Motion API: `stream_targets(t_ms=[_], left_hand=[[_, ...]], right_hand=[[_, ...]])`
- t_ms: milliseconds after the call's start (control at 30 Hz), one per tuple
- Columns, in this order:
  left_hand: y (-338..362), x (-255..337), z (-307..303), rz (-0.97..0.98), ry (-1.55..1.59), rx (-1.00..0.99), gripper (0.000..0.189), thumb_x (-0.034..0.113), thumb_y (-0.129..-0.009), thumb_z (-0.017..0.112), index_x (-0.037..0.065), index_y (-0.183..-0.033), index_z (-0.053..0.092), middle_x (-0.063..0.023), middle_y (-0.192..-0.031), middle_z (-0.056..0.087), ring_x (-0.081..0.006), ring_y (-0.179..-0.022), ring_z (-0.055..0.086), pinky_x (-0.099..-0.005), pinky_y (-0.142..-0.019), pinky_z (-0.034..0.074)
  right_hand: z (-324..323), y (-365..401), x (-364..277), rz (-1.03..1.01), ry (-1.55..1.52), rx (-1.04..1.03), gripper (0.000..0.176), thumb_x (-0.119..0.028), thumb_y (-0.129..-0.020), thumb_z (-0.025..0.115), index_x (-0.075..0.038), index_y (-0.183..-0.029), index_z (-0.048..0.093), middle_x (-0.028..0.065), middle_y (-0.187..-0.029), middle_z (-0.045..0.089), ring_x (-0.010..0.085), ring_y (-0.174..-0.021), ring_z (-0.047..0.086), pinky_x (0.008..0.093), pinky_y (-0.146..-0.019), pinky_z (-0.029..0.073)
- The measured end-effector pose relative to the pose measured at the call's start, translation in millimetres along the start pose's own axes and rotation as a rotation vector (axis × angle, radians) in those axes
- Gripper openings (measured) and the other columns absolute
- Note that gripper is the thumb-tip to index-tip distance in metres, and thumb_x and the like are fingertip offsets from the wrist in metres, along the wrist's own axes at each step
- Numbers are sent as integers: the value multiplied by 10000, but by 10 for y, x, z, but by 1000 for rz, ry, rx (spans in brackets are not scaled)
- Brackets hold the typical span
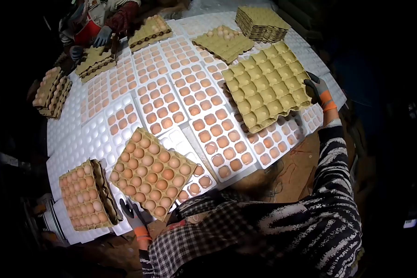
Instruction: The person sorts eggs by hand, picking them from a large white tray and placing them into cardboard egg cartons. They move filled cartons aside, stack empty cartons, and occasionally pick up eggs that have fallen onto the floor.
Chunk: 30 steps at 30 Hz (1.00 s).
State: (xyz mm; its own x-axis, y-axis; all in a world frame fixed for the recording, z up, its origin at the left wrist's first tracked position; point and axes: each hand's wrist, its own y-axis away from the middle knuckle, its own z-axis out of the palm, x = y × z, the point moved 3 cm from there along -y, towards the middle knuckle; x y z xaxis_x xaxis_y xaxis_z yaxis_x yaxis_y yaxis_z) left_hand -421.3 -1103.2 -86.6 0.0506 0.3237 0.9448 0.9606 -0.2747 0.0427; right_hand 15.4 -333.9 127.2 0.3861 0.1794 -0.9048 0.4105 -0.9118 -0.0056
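My right hand [318, 89], in a dark glove with an orange cuff, grips the right edge of an empty yellowish pulp egg tray [268, 87]. That tray is raised over white trays of eggs. Low on the left, my left hand [132, 216], gloved the same way, has its fingers apart at the lower edge of a pulp tray full of brown eggs [153, 171]. This full tray lies at an angle across a white plastic tray [177, 138]. Left of that hand stands a stack of pulp trays [102, 197] with eggs on top.
White egg trays [183, 123] cover the table, many filled, some on the left with bare hollows [90, 139]. At the back are a stack of empty pulp trays [262, 23] and a partly filled one [223, 42]. Another person's gloved hand [103, 36] is at the far left.
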Motion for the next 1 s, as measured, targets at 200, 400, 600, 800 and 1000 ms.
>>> stream_targets(t_ms=[200, 400, 600, 800, 1000], left_hand=[[12, -95, 147, -130, 77, -80, 670, 195, -1019, 615, 104, -1597, 290, -122, -1570, 410, -260, -1374, 456, -374, -1066, 429], [70, 22, 304, 26, -55, -44, 681, 101, -1009, 595, 50, -1597, 254, -147, -1617, 329, -270, -1436, 391, -383, -1153, 352], [61, -59, 259, -212, 10, -18, 715, 255, -1017, 625, 52, -1599, 262, -115, -1595, 373, -231, -1354, 467, -350, -1081, 419], [39, -156, 379, -281, 27, 10, 760, 230, -995, 637, 18, -1596, 223, -142, -1543, 423, -228, -1265, 507, -329, -1035, 433], [12, -309, 375, -196, 15, 57, 755, 255, -1013, 621, 73, -1615, 204, -136, -1524, 452, -234, -1214, 564, -342, -950, 503]], right_hand=[[-264, -676, -192, 43, 379, -117, 495, -193, -912, 718, -98, -1387, 621, 59, -1124, 726, 136, -911, 654, 311, -827, 537], [750, -1013, 236, -484, 906, 159, 540, -380, -956, 612, -202, -1458, 524, 134, -1426, 572, 337, -1277, 552, 420, -1083, 441], [2528, 212, 688, -375, 1234, -339, 718, -414, -909, 624, -253, -1555, 354, 123, -1620, 315, 359, -1465, 315, 590, -1193, 186], [2525, 338, 894, -665, 1089, -216, 672, -305, -902, 611, -220, -1533, 396, 122, -1619, 311, 291, -1459, 336, 542, -1220, 182], [2593, 389, 644, -467, 1217, -274, 660, -256, -909, 608, -292, -1533, 395, 119, -1619, 314, 344, -1463, 318, 526, -1221, 183]])
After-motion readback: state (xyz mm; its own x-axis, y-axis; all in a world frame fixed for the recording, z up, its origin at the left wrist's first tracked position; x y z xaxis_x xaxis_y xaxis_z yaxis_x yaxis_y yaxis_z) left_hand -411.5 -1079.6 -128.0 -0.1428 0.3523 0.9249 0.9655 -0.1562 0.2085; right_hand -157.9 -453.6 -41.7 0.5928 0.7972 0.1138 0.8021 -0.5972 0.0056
